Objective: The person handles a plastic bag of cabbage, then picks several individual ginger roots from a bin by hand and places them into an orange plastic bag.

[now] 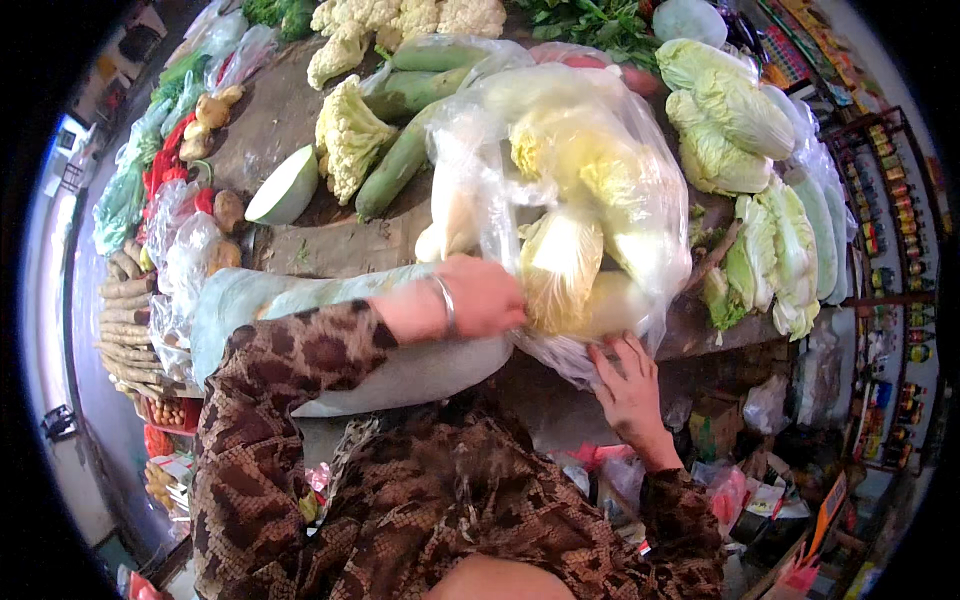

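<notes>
A large clear plastic bag [660, 195] lies before me with several yellowish napa cabbages [562, 262] in it. My left hand [484, 298], with a metal bangle on its wrist, is curled into a blurred fist at the bag's left edge and appears to pinch the film. At the near edge, my right hand [626, 379] has its fingers on the gathered plastic, its thumb side toward the cabbages. Under my left forearm lies a big pale winter melon [420, 375]. A white radish-like vegetable [456, 202] sits left of the cabbages, partly behind film.
Beyond lie cauliflower [352, 139], green gourds [401, 161] and a cut melon piece [283, 187]. More napa cabbages [720, 120] are at right, above trimmed leafy heads [780, 255]. Long brown roots [131, 322] line the left edge. Shelves of jars [900, 262] stand far right.
</notes>
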`<action>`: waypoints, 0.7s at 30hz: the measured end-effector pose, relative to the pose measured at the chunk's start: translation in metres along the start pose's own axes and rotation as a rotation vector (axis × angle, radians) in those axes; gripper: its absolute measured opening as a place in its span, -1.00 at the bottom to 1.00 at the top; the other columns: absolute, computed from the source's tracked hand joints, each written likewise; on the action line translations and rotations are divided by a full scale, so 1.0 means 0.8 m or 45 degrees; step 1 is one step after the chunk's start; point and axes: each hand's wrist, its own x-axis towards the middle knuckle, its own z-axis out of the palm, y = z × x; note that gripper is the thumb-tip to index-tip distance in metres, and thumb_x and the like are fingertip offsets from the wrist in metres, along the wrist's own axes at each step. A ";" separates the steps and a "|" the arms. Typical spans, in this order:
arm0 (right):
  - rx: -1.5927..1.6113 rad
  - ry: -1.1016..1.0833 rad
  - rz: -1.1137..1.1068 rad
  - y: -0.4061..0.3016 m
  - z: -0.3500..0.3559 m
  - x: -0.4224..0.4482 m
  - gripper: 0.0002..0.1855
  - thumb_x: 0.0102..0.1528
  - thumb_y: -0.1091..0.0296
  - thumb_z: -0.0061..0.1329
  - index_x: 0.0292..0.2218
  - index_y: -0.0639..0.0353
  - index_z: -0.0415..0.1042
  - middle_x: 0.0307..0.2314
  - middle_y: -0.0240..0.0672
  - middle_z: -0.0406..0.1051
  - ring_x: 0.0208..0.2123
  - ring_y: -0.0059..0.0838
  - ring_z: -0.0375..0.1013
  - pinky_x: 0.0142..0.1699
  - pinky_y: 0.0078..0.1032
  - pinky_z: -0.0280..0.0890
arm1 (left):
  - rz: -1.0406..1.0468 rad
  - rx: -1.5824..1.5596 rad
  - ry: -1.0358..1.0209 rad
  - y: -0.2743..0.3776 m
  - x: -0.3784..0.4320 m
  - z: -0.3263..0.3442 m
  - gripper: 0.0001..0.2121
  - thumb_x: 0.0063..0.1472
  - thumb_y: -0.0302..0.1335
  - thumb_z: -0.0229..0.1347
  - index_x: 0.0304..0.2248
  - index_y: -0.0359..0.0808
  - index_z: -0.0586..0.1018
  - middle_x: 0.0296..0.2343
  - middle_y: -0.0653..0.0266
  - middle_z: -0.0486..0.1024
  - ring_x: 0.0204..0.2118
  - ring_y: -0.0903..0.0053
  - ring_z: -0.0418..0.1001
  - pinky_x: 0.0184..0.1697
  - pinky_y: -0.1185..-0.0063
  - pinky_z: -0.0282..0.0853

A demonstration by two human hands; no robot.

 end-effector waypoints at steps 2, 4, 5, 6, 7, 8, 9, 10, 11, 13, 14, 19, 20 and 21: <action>0.500 -0.013 0.047 0.024 -0.005 0.007 -0.46 -0.04 0.34 0.01 0.02 0.06 0.31 -0.05 -0.16 0.28 0.11 -0.18 0.13 0.18 -0.24 -0.01 | -0.297 -0.011 -0.024 -0.027 0.011 -0.017 -0.70 0.14 -0.14 -0.05 -0.31 -0.12 0.60 -0.39 0.18 0.55 -0.30 0.23 0.50 -0.24 0.35 0.39; 0.635 0.015 0.072 0.043 -0.024 0.009 -0.50 0.00 0.42 -0.05 0.02 0.12 0.31 -0.10 -0.18 0.34 0.06 -0.24 0.22 0.15 -0.35 0.07 | -0.400 -0.036 -0.014 -0.045 0.013 -0.019 -0.70 0.10 -0.15 0.00 -0.30 -0.12 0.60 -0.35 0.19 0.55 -0.27 0.26 0.50 -0.21 0.37 0.39; 0.756 0.079 0.291 0.051 -0.032 0.010 -0.52 0.03 0.42 -0.07 0.03 0.15 0.29 -0.11 -0.18 0.35 0.03 -0.29 0.26 0.11 -0.38 0.12 | -0.403 -0.034 -0.007 -0.053 0.013 -0.017 -0.70 0.10 -0.15 0.00 -0.30 -0.12 0.60 -0.35 0.19 0.55 -0.27 0.26 0.50 -0.21 0.37 0.39; 0.874 0.143 0.510 0.055 -0.041 0.014 -0.53 0.06 0.43 -0.09 0.03 0.18 0.27 -0.12 -0.19 0.36 -0.01 -0.33 0.30 0.08 -0.42 0.16 | -0.412 -0.084 0.039 -0.060 0.012 -0.016 -0.71 0.07 -0.17 0.04 -0.34 -0.17 0.60 -0.37 0.16 0.55 -0.27 0.26 0.50 -0.21 0.37 0.39; 0.811 0.181 0.568 0.063 -0.056 0.021 -0.50 0.11 0.40 -0.10 0.09 0.19 0.18 -0.14 -0.19 0.38 -0.10 -0.40 0.36 -0.01 -0.48 0.24 | -0.422 -0.134 0.085 -0.065 0.014 -0.015 -0.72 0.03 -0.19 0.08 -0.38 -0.21 0.59 -0.38 0.14 0.55 -0.26 0.27 0.50 -0.21 0.37 0.39; 0.706 0.256 0.601 0.078 -0.057 0.024 -0.43 0.13 0.36 -0.09 0.13 0.19 0.09 -0.14 -0.17 0.37 -0.16 -0.40 0.38 -0.08 -0.49 0.27 | -0.437 -0.136 0.096 -0.063 0.016 -0.017 -0.72 0.03 -0.19 0.08 -0.38 -0.21 0.59 -0.38 0.14 0.55 -0.26 0.27 0.50 -0.21 0.37 0.39; 0.690 0.284 0.633 0.092 -0.059 0.031 -0.42 0.13 0.36 -0.09 0.15 0.20 0.06 -0.14 -0.16 0.37 -0.18 -0.41 0.39 -0.10 -0.51 0.28 | -0.527 -0.109 0.090 -0.062 0.018 -0.019 -0.72 0.01 -0.20 0.10 -0.33 -0.19 0.58 -0.36 0.15 0.54 -0.24 0.27 0.49 -0.19 0.37 0.38; 0.675 0.311 0.664 0.104 -0.063 0.040 -0.40 0.14 0.37 -0.09 0.16 0.21 0.02 -0.15 -0.15 0.37 -0.20 -0.43 0.40 -0.13 -0.53 0.28 | -0.617 -0.082 0.083 -0.060 0.021 -0.021 -0.70 0.00 -0.22 0.12 -0.28 -0.17 0.57 -0.33 0.16 0.54 -0.22 0.27 0.49 -0.18 0.38 0.38; 0.661 0.548 0.643 0.103 -0.070 0.051 -0.38 0.15 0.37 -0.10 0.17 0.28 -0.03 -0.17 -0.15 0.37 -0.25 -0.48 0.40 -0.17 -0.56 0.30 | -0.628 -0.079 0.090 -0.057 0.027 -0.017 -0.70 0.00 -0.22 0.12 -0.28 -0.17 0.57 -0.33 0.16 0.54 -0.22 0.27 0.49 -0.18 0.38 0.38; 0.976 0.723 0.623 0.136 -0.067 0.074 -0.36 0.15 0.38 -0.11 0.17 0.35 -0.07 -0.18 -0.19 0.36 -0.32 -0.56 0.39 -0.26 -0.62 0.31 | -0.619 -0.009 0.056 -0.056 0.036 -0.001 -0.60 -0.03 -0.21 0.14 -0.16 -0.11 0.52 -0.32 0.12 0.53 -0.21 0.22 0.48 -0.17 0.37 0.37; 1.189 0.797 0.624 0.153 -0.065 0.080 -0.37 0.15 0.38 -0.12 0.16 0.37 -0.04 -0.18 -0.21 0.36 -0.33 -0.58 0.39 -0.31 -0.63 0.31 | -0.612 -0.004 0.062 -0.060 0.048 0.001 -0.60 -0.03 -0.21 0.14 -0.16 -0.11 0.52 -0.32 0.12 0.53 -0.21 0.22 0.48 -0.17 0.37 0.37; 1.295 0.247 0.790 0.191 -0.067 0.105 -0.52 0.15 0.39 -0.12 0.08 0.29 0.17 -0.34 -0.30 0.39 -0.43 -0.60 0.39 -0.39 -0.67 0.31 | -0.552 -0.130 0.086 -0.055 0.043 -0.035 -0.60 -0.08 -0.20 0.20 -0.22 -0.17 0.55 -0.39 0.11 0.53 -0.32 0.30 0.49 -0.24 0.41 0.39; 1.288 0.152 0.816 0.184 -0.089 0.104 -0.56 0.16 0.40 -0.14 0.07 0.26 0.22 -0.41 -0.33 0.39 -0.48 -0.64 0.38 -0.46 -0.69 0.29 | -0.528 -0.280 0.125 -0.052 0.037 -0.044 -0.62 -0.07 -0.19 0.20 -0.25 -0.18 0.57 -0.42 0.12 0.53 -0.37 0.34 0.49 -0.26 0.44 0.39; 1.347 0.270 0.741 0.186 -0.101 0.105 -0.64 0.16 0.43 -0.15 0.00 0.25 0.28 -0.46 -0.38 0.39 -0.56 -0.70 0.33 -0.57 -0.73 0.21 | -0.483 -0.322 0.276 -0.055 0.037 -0.048 -0.67 -0.05 -0.20 0.20 -0.31 -0.21 0.59 -0.55 0.20 0.50 -0.52 0.53 0.44 -0.40 0.53 0.36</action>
